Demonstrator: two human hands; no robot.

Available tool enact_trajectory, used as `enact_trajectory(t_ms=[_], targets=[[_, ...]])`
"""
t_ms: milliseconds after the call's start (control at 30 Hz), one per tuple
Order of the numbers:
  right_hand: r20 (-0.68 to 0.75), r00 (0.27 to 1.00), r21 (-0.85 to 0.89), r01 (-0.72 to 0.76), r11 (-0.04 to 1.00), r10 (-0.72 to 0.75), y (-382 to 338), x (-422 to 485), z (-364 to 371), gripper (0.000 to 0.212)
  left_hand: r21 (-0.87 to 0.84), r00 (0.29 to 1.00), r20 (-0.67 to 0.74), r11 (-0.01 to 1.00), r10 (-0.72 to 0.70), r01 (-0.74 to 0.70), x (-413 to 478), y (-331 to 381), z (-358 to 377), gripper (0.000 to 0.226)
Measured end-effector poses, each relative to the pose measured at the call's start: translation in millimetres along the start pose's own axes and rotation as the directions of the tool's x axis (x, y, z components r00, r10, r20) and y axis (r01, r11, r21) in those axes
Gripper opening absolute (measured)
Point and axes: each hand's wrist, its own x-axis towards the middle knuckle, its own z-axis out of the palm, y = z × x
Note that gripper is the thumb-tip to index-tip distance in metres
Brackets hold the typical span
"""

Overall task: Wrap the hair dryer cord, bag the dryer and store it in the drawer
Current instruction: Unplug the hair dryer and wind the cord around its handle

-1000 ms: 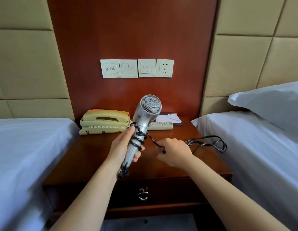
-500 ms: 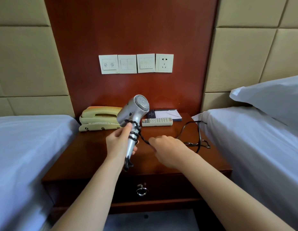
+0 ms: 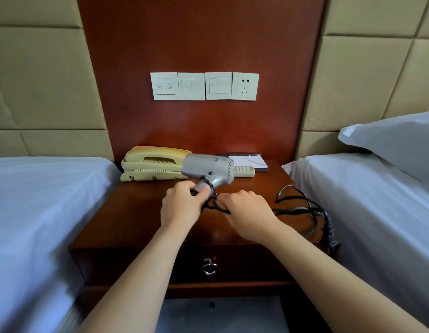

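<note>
The closed dark wooden drawer with a metal ring pull (image 3: 209, 268) hides its contents. Above the surface (image 3: 127, 219), the left hand (image 3: 181, 207) grips the silver hair dryer (image 3: 209, 169) by its cord-wrapped handle; the right hand (image 3: 248, 212), at 3 o'clock of it, pinches the black cord (image 3: 302, 210), which trails toward 3 o'clock.

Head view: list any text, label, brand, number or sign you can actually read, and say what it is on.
No text reads clearly.
Leftmost wall switch plate: two round icons, no words legible.
Remote control: button grid and a red mark, too small to read.
Telephone: keypad too blurred to read.
Hair dryer: no label visible.
Notepad: no writing legible.
</note>
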Motion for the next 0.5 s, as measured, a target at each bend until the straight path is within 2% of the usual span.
enact_trajectory(t_ms=[67,167,267,333,400,500], targets=[[0.041,0.992,0.237,-0.127,0.963,0.121,3.6,4.1,7.7,0.018,0.124,0.997,0.057,0.990,0.052,-0.059,-4.1,-2.7,-0.4,0.032],[0.078,0.985,0.442,-0.171,0.881,0.152,9.4,9.7,14.9,0.028,0.217,0.989,0.077,0.966,0.124,-0.138,-11.0,-2.3,-1.9,0.037],[0.074,0.986,0.494,-0.169,0.853,0.152,8.0,11.1,12.2,0.035,0.219,0.977,0.113,0.954,0.183,-0.204,-14.8,-3.5,-5.7,0.038],[0.074,0.984,0.514,-0.178,0.839,0.164,8.3,12.6,12.8,0.038,0.219,0.956,0.186,0.939,0.227,-0.266,-17.4,-5.7,-9.1,0.037],[0.123,0.978,0.538,-0.209,0.816,0.169,9.4,13.3,13.6,0.042,0.241,0.922,0.271,0.908,0.275,-0.342,-19.4,-8.2,-10.9,0.036],[0.183,0.966,0.542,-0.253,0.802,0.181,11.1,14.2,14.0,0.047,0.298,0.901,0.336,0.876,0.274,-0.378,-19.6,-9.8,-11.5,0.048]])
